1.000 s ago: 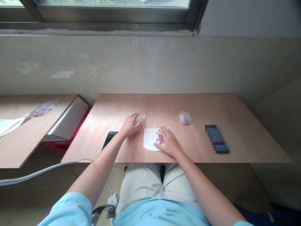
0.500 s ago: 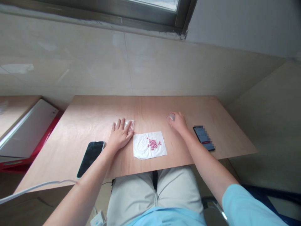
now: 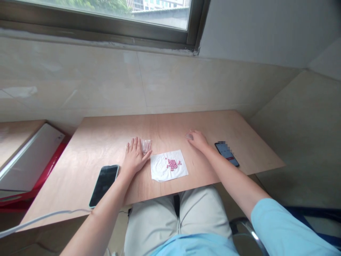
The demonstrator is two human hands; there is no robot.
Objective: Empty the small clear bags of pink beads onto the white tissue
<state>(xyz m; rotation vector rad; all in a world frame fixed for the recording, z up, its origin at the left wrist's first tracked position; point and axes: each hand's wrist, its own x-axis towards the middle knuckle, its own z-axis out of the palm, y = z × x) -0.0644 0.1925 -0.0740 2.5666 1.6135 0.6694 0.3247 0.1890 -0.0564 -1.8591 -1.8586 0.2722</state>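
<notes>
left grip: open, beside plastic bag | right grip: curled on item

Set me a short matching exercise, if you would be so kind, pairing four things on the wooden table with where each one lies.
Things:
1. small pink balls
2. clear plastic bag
3. phone with the dark screen
4. phone with the lit screen

Places:
A. to the right of the right hand
B. on the white paper napkin
C. to the left of the left forearm
D. beside the left hand

Right pairs: 1-B, 2-D, 3-C, 4-A.
</notes>
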